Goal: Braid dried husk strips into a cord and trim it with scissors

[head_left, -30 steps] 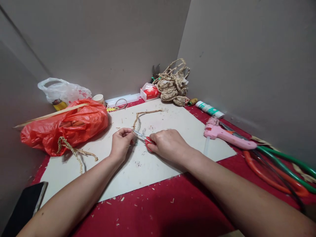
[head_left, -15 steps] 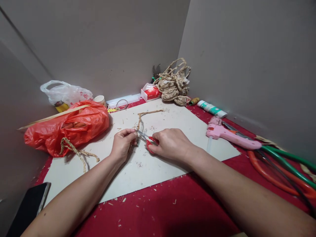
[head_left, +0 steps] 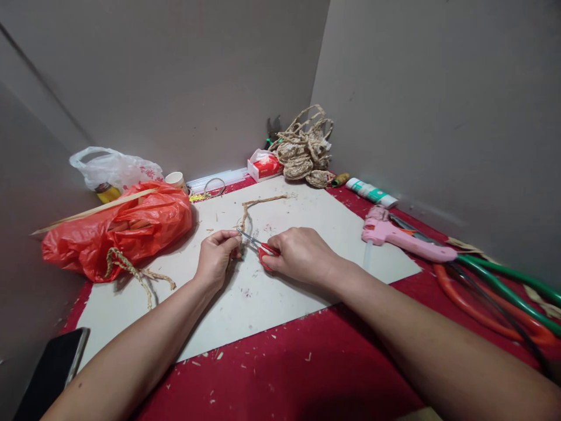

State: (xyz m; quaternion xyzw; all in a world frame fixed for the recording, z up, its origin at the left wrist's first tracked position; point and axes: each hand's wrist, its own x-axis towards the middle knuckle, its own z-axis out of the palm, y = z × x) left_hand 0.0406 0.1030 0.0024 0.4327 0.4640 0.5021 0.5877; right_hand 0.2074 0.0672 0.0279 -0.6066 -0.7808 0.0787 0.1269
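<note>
My right hand (head_left: pixel 300 252) grips red-handled scissors (head_left: pixel 265 256), their metal blades pointing left toward my left fingertips. My left hand (head_left: pixel 219 252) is closed in a pinch on a thin braided straw cord (head_left: pixel 264 201). From the pinch the cord runs away from me, then bends right across the white board (head_left: pixel 289 292). The blade tips meet the cord right beside my left thumb and forefinger; the exact point of contact is too small to make out. Part of the cord is hidden behind my left fingers.
Left lies a red plastic bag (head_left: pixel 127 234) with a braided cord piece (head_left: pixel 131 270) against it; a phone (head_left: pixel 52 368) is nearer. Behind are a paper cup (head_left: pixel 175 180), a tissue pack (head_left: pixel 265 166) and cord bundles (head_left: pixel 302 155). Right sits a pink glue gun (head_left: pixel 401 238) beside large green-handled pliers-like tools (head_left: pixel 499 278).
The scissors have closed, their handles drawn together in my right hand. My left hand stays almost in place; the whole view has shifted slightly.
</note>
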